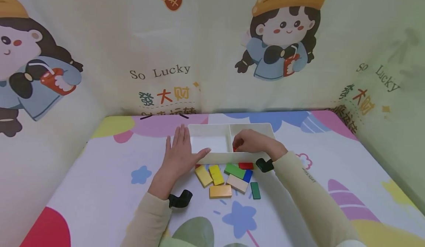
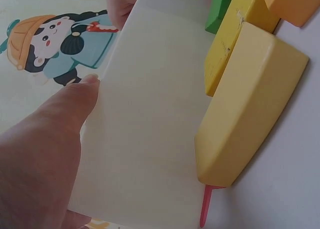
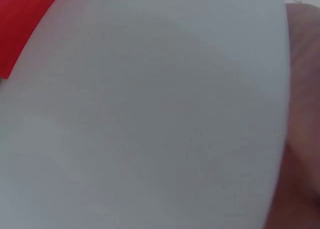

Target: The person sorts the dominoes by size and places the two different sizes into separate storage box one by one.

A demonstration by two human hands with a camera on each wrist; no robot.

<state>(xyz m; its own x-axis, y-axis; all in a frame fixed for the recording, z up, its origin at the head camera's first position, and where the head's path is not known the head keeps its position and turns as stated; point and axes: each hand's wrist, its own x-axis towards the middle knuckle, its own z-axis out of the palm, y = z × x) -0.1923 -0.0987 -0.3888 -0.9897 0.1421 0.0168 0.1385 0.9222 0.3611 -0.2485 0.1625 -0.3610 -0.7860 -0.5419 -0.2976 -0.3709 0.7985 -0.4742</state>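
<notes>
A white two-compartment tray [image 1: 212,158] stands in front of me. My left hand [image 1: 180,151] lies along its left end with straight fingers, the thumb touching the front rim; the left wrist view shows this thumb [image 2: 75,101] at the rim. My right hand [image 1: 255,142] reaches into the right compartment, fingers curled. A bit of a red block [image 1: 234,149] shows at its fingertips, mostly hidden by the hand and the tray's front wall. In the right wrist view the tray wall [image 3: 150,114] covers most of the picture and hides the fingers.
Several loose blocks lie before the tray: pale yellow [image 1: 203,176], bright yellow [image 1: 216,175], orange [image 1: 220,191], green [image 1: 235,171], blue [image 1: 247,175], light wood [image 1: 237,184], dark green [image 1: 255,190], red [image 1: 246,165]. A patterned cloth [image 1: 109,195] covers the table; printed curtains hang behind.
</notes>
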